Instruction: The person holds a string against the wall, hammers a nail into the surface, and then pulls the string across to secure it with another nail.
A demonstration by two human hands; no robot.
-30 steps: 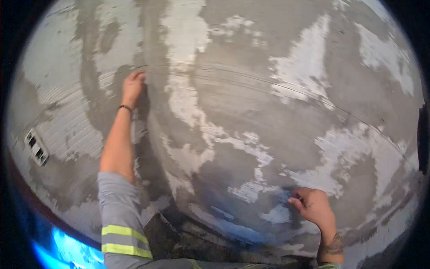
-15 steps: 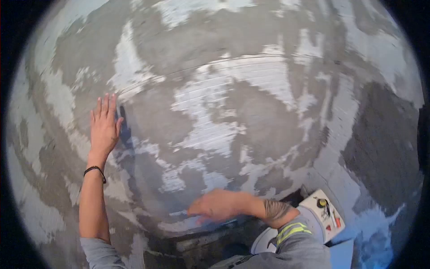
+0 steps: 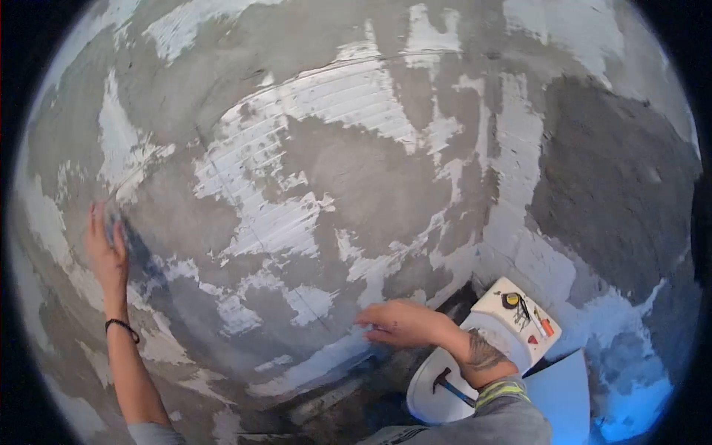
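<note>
On the patchy grey and white wall (image 3: 348, 170), my left hand (image 3: 107, 248) rests at the far left, fingers pointing up and spread, holding nothing. A dark band circles that wrist. My right hand (image 3: 397, 322) is in front of the lower middle of the wall, palm side hidden, its fingers stretched toward the left with nothing visible in them. Whether it touches the wall cannot be told. A thin dark line runs down the wall between the two hands.
Right of my right forearm, a white tank lid (image 3: 497, 304) carries a yellow and black tape measure (image 3: 510, 300), an orange-ended tool (image 3: 547, 327) and small items. A hammer (image 3: 451, 387) lies on a white toilet lid (image 3: 423, 397). A pale panel (image 3: 560, 400) stands beside it.
The view has swung right, so the wall appears farther left. My right hand has moved right relative to my left hand. The hammer has come into view.
</note>
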